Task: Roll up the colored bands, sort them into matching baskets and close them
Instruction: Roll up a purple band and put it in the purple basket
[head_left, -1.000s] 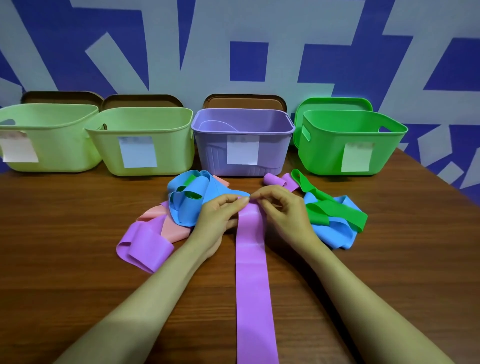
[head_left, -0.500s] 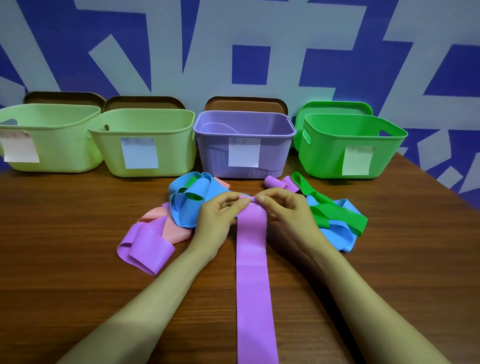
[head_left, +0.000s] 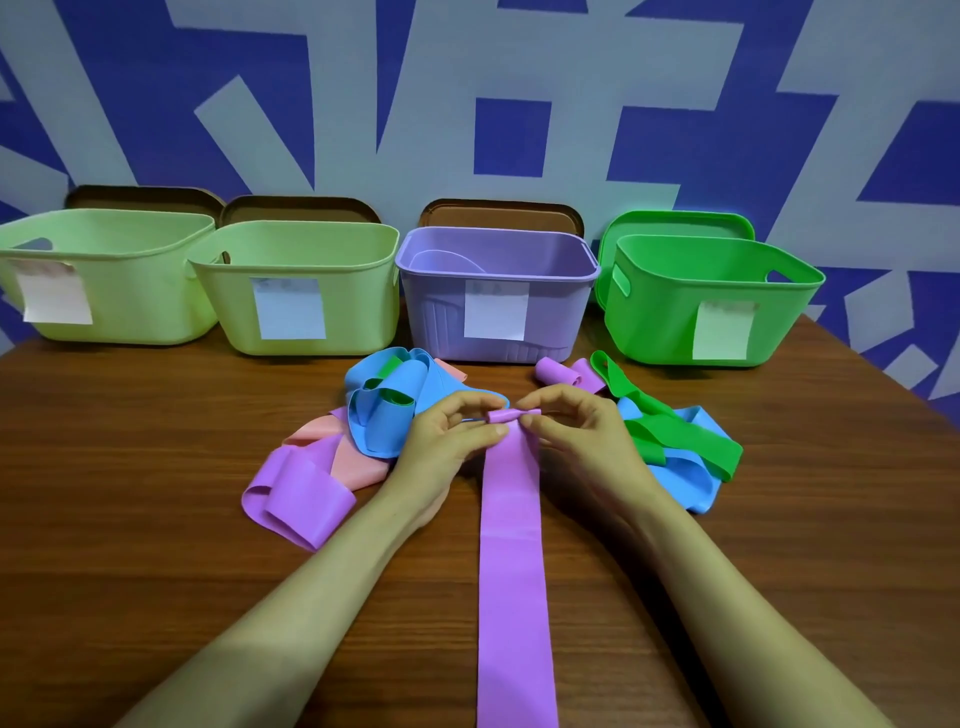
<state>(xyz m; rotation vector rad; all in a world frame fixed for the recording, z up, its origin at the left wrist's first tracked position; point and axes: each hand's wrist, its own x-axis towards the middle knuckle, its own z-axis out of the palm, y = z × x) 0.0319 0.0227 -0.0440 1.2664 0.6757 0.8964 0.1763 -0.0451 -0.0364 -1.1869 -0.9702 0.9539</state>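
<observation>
Purple band (head_left: 511, 561) (smooth, matte, rubbery strip) lay flat along the wood-grain table (head_left: 156, 467), its far end curled into a small tight tube; left hand (head_left: 445, 441) and right hand (head_left: 579, 441) each pinched one end of that tube between thumb and curled fingers. Loose, floppy heaps flanked the hands: blue band (head_left: 379, 415), pink band (head_left: 353, 457) and second purple loop (head_left: 296, 499) on the left, green band (head_left: 680, 441) on the right; behind them stood four glossy, round-cornered plastic baskets (head_left: 363, 312), all open, the lilac basket (head_left: 550, 312) straight ahead, each bearing a paper label (head_left: 496, 309).
</observation>
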